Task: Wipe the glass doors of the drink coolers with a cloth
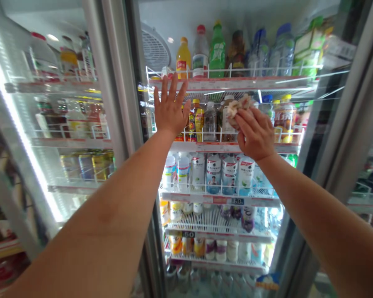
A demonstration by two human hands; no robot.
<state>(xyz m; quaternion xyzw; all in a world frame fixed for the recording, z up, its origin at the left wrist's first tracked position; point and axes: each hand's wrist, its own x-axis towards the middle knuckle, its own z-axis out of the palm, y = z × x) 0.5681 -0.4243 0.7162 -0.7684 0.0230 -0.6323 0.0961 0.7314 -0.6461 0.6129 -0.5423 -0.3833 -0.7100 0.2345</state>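
Both my arms reach up toward the glass door (202, 93) of a lit drinks fridge. With fingers spread, my left hand (172, 106) lies flat at the door's upper left, in front of the second shelf. My right hand (257, 131) is closed around a crumpled, pale pinkish cloth (240, 108) and holds it at the glass, right of the middle. Behind the cloth, bottles on the second shelf are partly hidden. Above the hands, an orange drink bottle (183, 57) and a green bottle (217, 50) stand on the top shelf.
A metal door frame (119, 82) separates this door from another stocked fridge section on the left. Labelled water bottles (213, 174) fill the third shelf, with smaller bottles (175, 243) lower down. Another metal frame (345, 136) runs along the right side.
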